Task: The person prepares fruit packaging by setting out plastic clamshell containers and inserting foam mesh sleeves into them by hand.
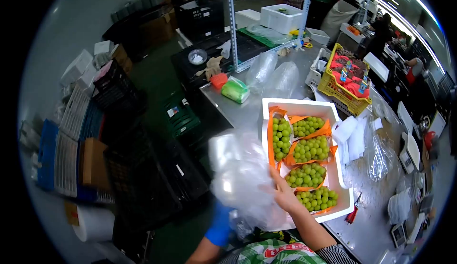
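Observation:
A bundle of clear plastic [243, 180], blurred by motion, hangs in front of my body at the left side of a white foam box [339, 169]. My right hand [284, 191] is at its right edge, with the fingers closed on the plastic. My left hand, in a blue glove [220, 223], is below and behind the bundle; its fingers are hidden. Inside the box lie several bunches of green grapes [309, 149], wrapped in orange paper [289, 159].
Red-handled scissors [352, 210] lie right of the box. Behind it are a yellow crate [342, 92], plastic bags [282, 79] and a green-white packet [235, 90]. White cloths [356, 138] lie beside it. Black crates [143, 178] stand left. Other people are farther back.

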Tool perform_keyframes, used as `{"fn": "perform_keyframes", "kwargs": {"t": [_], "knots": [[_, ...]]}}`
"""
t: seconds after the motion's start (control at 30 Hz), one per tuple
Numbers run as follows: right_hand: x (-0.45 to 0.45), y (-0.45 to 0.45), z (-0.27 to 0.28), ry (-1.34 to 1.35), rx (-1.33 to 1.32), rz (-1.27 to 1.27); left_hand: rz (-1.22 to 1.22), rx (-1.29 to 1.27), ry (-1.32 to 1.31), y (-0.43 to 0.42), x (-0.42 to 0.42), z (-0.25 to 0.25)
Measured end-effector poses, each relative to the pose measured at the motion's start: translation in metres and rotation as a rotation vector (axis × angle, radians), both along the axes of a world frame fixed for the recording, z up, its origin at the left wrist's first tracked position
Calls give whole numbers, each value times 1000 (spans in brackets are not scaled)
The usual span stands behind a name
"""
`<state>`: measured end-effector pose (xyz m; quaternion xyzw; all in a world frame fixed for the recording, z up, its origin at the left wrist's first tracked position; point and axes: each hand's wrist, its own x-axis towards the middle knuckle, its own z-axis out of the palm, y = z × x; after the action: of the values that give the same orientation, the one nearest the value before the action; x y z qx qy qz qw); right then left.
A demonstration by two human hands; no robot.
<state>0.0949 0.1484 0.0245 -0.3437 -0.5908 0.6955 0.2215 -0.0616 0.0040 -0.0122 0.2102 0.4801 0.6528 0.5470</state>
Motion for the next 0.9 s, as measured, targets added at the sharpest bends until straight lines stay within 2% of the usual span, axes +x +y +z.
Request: {"fn": "perform_keyframes", "kwargs": {"t": [0.03, 0.07, 0.1, 0.13, 0.2, 0.27, 0.37, 0.43, 0.47, 0.57, 0.67, 0.7, 0.73, 0.77, 0.83, 0.9], "knots": [[4, 8, 12, 13, 65, -29, 19, 62, 54, 18, -15, -29], [12, 9, 24, 20, 115, -55, 96, 45, -12, 31, -22, -38], [23, 10, 36, 90, 40, -92, 177, 31, -77, 44, -30, -47], [31, 12, 39, 124, 25, -173, 309, -41, -240, 70, -44, -40], [52, 12, 47, 74, -22, -272, 325, -5, -318, 116, -72, -55], [73, 10, 43, 7, -43, -430, 320, 33, -318, 173, -89, -95], [98, -2, 26, -30, -71, -621, 281, 36, -368, 251, -80, -130], [108, -14, 19, -32, -71, -732, 348, -29, 25, 300, -71, -196], [114, -19, 16, -48, -70, -778, 402, -92, 249, 315, -63, -212], [127, -32, 12, -86, -82, -913, 464, -175, 707, 338, -65, -196], [140, -38, 3, -120, -118, -958, 483, -248, 732, 352, -61, -166], [140, -39, 1, -119, -121, -962, 418, -157, 767, 367, -77, -180], [140, -38, 1, -130, -109, -947, 383, -225, 824, 378, -83, -183], [139, -38, 2, -146, -96, -935, 351, -213, 1027, 403, -105, -221], [135, -38, 0, -149, -57, -902, 88, -475, 1524, 434, -121, -229], [131, -38, 3, -170, -67, -873, -232, -729, 1745, 446, -131, -212]]}}
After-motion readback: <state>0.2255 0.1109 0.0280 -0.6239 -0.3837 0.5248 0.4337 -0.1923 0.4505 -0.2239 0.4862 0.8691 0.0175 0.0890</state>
